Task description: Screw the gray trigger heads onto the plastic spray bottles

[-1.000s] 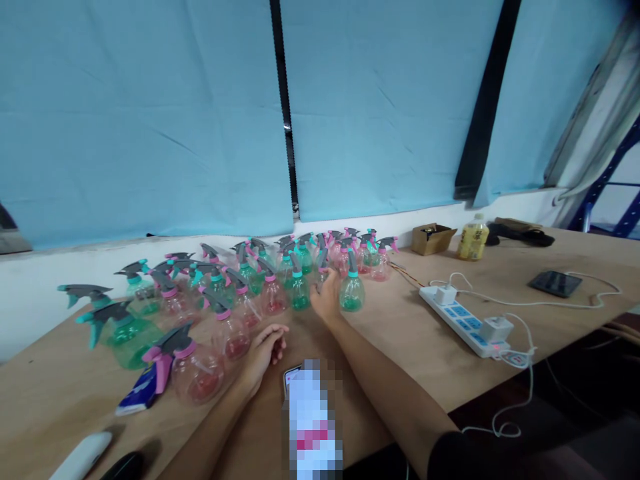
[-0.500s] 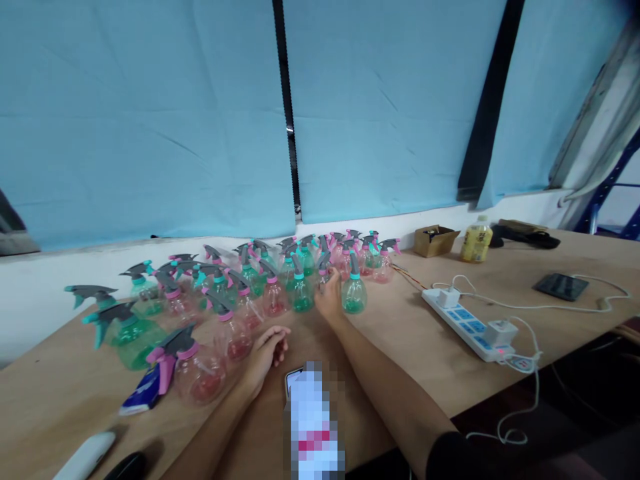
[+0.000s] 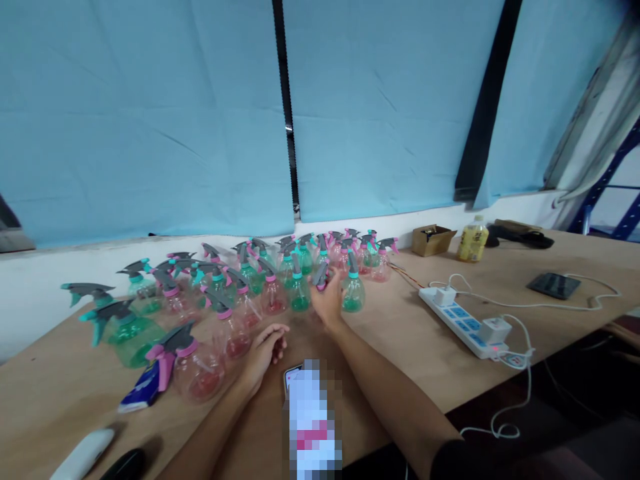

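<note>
My right hand (image 3: pixel 327 300) is closed round a spray bottle (image 3: pixel 321 273) with a grey and pink head; most of its body is hidden by the hand. Close on either side stand two green spray bottles (image 3: pixel 353 293) (image 3: pixel 299 292) with turquoise collars. My left hand (image 3: pixel 267 347) rests near the table's front with its fingers loosely curled and nothing seen in them. Beside it is a pink clear spray bottle (image 3: pixel 234 333). Several more pink and green spray bottles, such as a pink one (image 3: pixel 273 297), stand in rows to the left and behind.
A phone (image 3: pixel 293 377) lies in front of me, partly under a pixelated patch. On the right are a power strip (image 3: pixel 463 321) with cables, a dark tablet-like device (image 3: pixel 554 285), a cardboard box (image 3: pixel 433 241) and a yellow drink bottle (image 3: pixel 473 241). A blue packet (image 3: pixel 143 390) lies front left.
My right hand has shifted slightly, and the held spray bottle's head has come lower and nearer to me, showing a bottle behind it. My left hand has hardly moved.
</note>
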### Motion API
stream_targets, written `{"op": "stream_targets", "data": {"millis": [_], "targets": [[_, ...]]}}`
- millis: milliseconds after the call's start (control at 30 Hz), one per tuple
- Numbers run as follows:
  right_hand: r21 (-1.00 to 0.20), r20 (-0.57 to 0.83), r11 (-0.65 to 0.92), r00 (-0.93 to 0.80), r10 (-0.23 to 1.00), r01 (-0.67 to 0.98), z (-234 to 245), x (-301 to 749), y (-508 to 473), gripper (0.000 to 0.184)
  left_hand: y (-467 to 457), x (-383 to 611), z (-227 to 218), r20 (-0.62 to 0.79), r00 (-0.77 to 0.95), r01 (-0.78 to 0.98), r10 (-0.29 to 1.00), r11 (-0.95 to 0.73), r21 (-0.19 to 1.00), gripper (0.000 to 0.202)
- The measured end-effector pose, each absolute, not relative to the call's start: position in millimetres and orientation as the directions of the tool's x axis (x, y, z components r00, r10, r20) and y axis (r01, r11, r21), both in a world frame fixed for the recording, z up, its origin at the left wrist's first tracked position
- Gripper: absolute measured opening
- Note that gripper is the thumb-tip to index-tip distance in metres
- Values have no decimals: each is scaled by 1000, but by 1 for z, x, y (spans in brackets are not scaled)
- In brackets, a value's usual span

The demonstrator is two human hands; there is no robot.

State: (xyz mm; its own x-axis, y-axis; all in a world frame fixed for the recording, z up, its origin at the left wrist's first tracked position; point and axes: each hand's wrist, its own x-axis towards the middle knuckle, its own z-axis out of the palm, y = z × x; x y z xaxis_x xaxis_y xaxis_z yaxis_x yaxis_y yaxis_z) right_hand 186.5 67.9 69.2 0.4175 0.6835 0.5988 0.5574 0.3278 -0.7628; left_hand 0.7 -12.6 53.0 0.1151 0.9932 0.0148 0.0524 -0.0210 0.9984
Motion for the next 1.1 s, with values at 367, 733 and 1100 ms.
{"op": "stream_targets", "data": {"millis": [367, 733, 1100], "targets": [[-855, 518, 489, -312, 796, -173, 92, 193, 54, 30, -15, 2, 53, 14, 103, 61, 995, -20, 998, 33], [-909, 407, 322, -400, 821, -265, 93, 185, 46, 12, -12, 0, 49, 29, 125, 64, 992, -37, 997, 31], [-913, 395, 300, -410, 822, -277, 92, 182, 46, 21, -11, 0, 47, 42, 139, 65, 989, -52, 997, 32]]}}
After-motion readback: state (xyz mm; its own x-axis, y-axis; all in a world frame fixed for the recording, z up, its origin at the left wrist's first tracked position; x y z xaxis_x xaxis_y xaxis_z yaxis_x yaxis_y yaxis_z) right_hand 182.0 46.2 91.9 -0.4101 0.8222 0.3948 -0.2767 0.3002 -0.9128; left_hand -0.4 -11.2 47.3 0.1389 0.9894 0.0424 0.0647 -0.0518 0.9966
